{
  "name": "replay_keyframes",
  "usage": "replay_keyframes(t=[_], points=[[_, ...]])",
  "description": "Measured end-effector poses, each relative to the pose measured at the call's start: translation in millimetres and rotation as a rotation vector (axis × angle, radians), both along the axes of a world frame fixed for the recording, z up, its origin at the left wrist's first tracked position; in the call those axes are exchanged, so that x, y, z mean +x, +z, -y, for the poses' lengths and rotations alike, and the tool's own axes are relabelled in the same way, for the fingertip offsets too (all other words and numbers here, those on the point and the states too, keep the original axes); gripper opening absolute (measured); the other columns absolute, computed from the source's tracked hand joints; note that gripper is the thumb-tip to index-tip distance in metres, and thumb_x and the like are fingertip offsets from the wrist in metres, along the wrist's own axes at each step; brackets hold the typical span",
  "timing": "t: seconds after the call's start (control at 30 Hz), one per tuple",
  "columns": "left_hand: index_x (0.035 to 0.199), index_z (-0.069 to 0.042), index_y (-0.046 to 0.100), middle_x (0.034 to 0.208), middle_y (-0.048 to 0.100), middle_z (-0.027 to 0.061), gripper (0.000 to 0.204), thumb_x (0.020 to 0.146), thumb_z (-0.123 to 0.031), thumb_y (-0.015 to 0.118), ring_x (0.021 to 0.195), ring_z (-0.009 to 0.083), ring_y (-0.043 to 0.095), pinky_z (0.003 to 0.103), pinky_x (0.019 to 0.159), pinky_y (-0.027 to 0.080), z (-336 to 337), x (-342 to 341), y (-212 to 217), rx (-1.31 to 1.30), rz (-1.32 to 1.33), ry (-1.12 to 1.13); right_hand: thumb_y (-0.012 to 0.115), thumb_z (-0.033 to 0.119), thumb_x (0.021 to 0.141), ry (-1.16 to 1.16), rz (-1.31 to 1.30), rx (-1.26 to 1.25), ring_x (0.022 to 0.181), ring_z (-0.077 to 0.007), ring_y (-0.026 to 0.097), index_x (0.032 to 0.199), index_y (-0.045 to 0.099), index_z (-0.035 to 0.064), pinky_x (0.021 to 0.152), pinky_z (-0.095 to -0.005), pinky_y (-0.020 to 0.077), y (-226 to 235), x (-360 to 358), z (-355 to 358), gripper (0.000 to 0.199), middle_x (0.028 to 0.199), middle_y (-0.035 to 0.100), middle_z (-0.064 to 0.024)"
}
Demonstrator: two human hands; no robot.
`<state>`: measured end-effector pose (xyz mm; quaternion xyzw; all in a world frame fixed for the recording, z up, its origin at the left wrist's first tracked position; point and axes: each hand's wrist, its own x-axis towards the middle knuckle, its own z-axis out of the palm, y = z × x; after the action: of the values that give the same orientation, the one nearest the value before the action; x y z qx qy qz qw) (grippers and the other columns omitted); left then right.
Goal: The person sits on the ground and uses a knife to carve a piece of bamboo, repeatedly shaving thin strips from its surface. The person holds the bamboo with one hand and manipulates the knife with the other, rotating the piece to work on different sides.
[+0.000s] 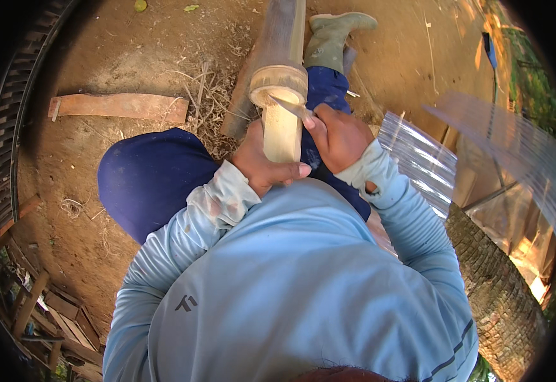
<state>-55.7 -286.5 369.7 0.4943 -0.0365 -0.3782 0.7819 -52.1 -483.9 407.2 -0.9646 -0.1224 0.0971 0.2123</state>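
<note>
A thick bamboo pole (283,38) stretches away from my body between my legs. Past the ring at its joint, the near end is cut down to a pale, narrower tongue (282,134). My left hand (259,160) is wrapped round this tongue from the left and below, its thumb lying across the near end. In my right hand (342,139) is a knife, its handle mostly hidden by the fingers. The knife blade (289,107) points left and rests at the hollow inner edge of the bamboo joint.
Shavings (220,95) litter the dirt ground beside the pole. A curved brown strip (122,107) lies at the left. My booted leg (329,44) is stretched out ahead. Clear corrugated sheets (418,159) and a rough trunk (491,286) stand at the right, and a slatted rack (10,127) at the far left.
</note>
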Motion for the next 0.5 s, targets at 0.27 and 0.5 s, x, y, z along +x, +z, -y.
replay_keyframes(t=[0.27,0.5], points=[[0.129,0.0,0.041,0.086,0.058,0.0065,0.073,0.071,-0.014,0.084,0.065,0.0149,0.059,0.028,0.057,0.049,0,-11,-8,0.088,-0.053,0.054,0.047,0.032,0.103,-0.021,-0.073,-0.06,0.071,-0.0471,0.058,0.092,0.055,0.003,0.061,-0.0511,0.045,-2,3,3,0.032,0.074,0.059,-0.0247],[0.12,0.001,0.045,0.086,0.059,0.007,0.067,0.069,-0.013,0.085,0.063,0.0154,0.06,0.03,0.054,0.053,1,-5,-4,0.028,-0.02,0.047,0.054,0.037,0.101,-0.275,-0.257,0.692,0.061,-0.0202,0.055,0.088,0.062,0.0027,0.057,-0.0345,0.0432,-19,-7,16,0.038,0.07,0.059,-0.007]])
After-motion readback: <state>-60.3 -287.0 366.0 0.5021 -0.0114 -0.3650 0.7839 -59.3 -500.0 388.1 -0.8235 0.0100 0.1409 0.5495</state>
